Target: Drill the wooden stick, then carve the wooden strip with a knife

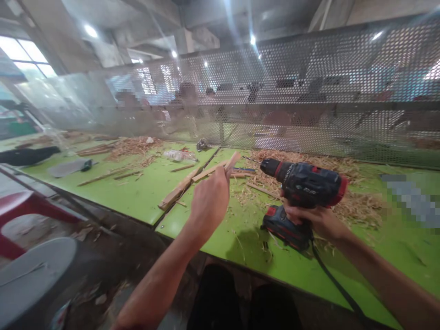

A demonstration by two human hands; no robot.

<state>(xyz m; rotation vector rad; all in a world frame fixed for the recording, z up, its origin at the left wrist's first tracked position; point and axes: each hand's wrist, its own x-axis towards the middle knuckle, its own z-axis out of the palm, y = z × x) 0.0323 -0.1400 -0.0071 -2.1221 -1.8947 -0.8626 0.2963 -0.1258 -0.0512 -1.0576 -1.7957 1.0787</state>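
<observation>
My left hand (210, 201) is raised over the green table (137, 195) and grips a short wooden stick (232, 161) by its near end, the stick pointing up and to the right. My right hand (316, 219) holds a dark blue and red cordless drill (305, 185) by its handle, with the chuck (268, 166) aimed left toward the stick. Stick tip and chuck are apart by a small gap. The drill's battery base (285, 228) sits close above the table.
Wood shavings (357, 201) are heaped behind the drill. Longer wooden strips (178, 189) lie across the table seam, with more sticks (103, 176) and shavings (132, 146) further left. A perforated metal screen (309, 91) borders the far side. A red stool (20, 211) stands at left.
</observation>
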